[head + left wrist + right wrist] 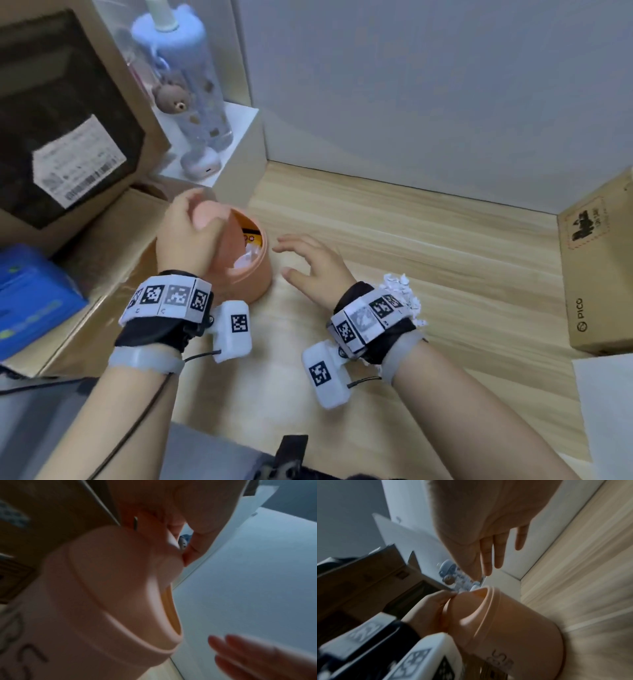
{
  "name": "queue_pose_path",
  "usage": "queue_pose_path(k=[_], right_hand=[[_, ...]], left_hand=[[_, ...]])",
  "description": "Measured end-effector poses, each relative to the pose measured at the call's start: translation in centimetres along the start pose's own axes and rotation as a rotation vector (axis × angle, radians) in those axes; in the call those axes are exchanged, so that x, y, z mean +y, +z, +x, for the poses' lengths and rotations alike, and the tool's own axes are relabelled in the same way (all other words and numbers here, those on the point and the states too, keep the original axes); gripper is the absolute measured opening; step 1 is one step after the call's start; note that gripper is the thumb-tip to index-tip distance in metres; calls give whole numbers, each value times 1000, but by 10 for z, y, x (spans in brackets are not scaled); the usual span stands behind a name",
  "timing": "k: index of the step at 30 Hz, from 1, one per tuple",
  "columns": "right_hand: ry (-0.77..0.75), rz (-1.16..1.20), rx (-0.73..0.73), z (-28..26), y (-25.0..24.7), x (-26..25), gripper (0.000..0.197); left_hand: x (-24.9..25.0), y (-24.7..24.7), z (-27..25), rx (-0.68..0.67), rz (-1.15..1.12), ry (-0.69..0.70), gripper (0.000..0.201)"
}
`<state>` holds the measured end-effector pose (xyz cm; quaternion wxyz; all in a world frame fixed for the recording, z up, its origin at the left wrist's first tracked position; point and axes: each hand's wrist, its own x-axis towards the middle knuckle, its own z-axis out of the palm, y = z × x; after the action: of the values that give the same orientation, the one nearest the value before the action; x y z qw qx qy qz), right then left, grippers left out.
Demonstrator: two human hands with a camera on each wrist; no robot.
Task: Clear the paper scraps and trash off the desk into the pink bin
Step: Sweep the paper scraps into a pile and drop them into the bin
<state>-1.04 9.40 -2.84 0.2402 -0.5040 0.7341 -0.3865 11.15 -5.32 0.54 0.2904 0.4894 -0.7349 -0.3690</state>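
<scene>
The pink bin (251, 274) stands at the desk's left side, tipped with its mouth toward the right. White paper scraps and something yellow lie inside it. My left hand (200, 221) grips the bin's top at the pale lid (209, 214); the left wrist view shows the bin (102, 601) close up. My right hand (301, 257) hovers open with spread fingers just right of the bin's mouth, holding nothing. In the right wrist view that right hand (494, 555) is above the bin (513, 622). A heap of white paper scraps (399, 286) lies on the desk (445, 257) behind my right wrist.
Cardboard boxes (68, 120) and a blue box (34, 301) crowd the left. A blue bottle with a bear charm (191, 85) stands on a white block (239, 147). A PICO carton (599, 267) sits at the right edge, with a white sheet (609, 411) near it.
</scene>
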Motion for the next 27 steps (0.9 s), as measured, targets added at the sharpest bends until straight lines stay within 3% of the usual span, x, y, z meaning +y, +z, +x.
queue_pose_path(k=[4, 6, 11, 14, 20, 22, 24, 27], right_hand=[[-210, -347, -186, 3, 10, -18, 41], [-238, -511, -231, 2, 10, -17, 39], [-170, -717, -357, 3, -4, -16, 29], [-92, -805, -543, 6, 4, -9, 43], [-24, -724, -646, 16, 9, -5, 54], [-14, -599, -641, 17, 3, -6, 43], [-12, -344, -544, 13, -8, -7, 26], [-3, 4, -139, -2, -31, 1, 8]], left_hand=[[-7, 0, -4, -41, -88, -22, 42], [-7, 5, -6, -66, -125, -34, 42], [6, 27, -27, -198, -312, -54, 55], [11, 39, -41, -281, -346, -38, 56], [10, 40, -39, -297, -375, -46, 47], [13, 43, -40, -272, -368, -34, 46], [14, 46, -40, -245, -359, -24, 47], [13, 52, -40, -219, -380, -22, 48]])
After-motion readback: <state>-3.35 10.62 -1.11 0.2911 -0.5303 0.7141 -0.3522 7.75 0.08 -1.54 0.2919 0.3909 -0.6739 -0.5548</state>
